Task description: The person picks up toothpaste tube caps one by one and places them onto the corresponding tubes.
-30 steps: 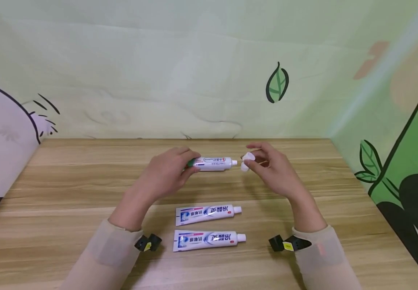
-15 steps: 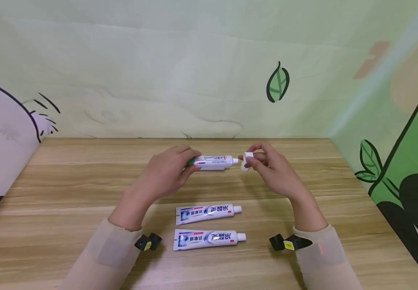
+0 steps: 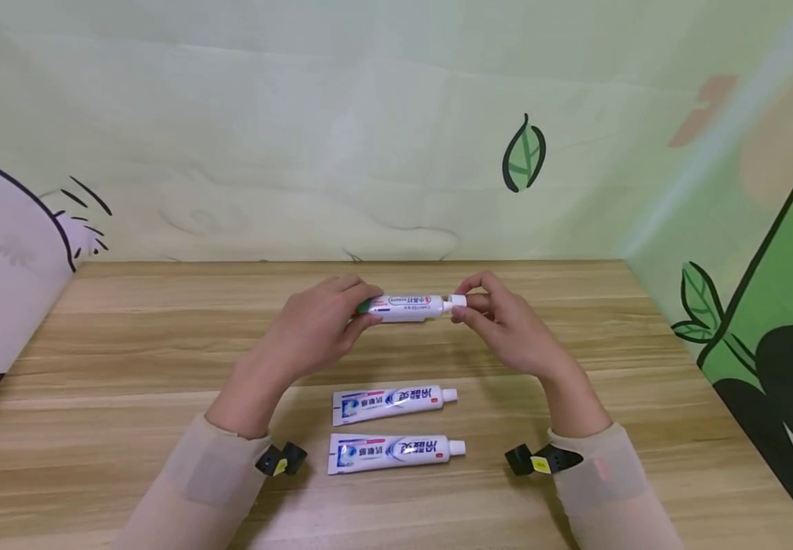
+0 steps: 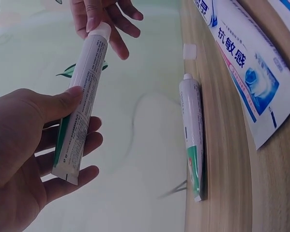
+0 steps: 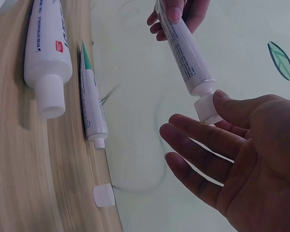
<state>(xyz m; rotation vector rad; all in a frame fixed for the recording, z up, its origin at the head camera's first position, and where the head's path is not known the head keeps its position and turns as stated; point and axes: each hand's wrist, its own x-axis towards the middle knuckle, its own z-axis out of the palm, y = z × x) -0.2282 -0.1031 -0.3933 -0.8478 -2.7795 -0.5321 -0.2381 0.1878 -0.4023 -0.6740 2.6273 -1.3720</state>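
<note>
Where a gap was, cap (image 5: pixel 205 110) in right hand (image 5: pixel 253 159), touching tube (image 5: pixel 189 58)

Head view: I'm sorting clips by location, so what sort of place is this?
Probably an indoor recording setup: a wood-grain table, a cartoon-printed backdrop behind it, and a small black device at each wrist.
</note>
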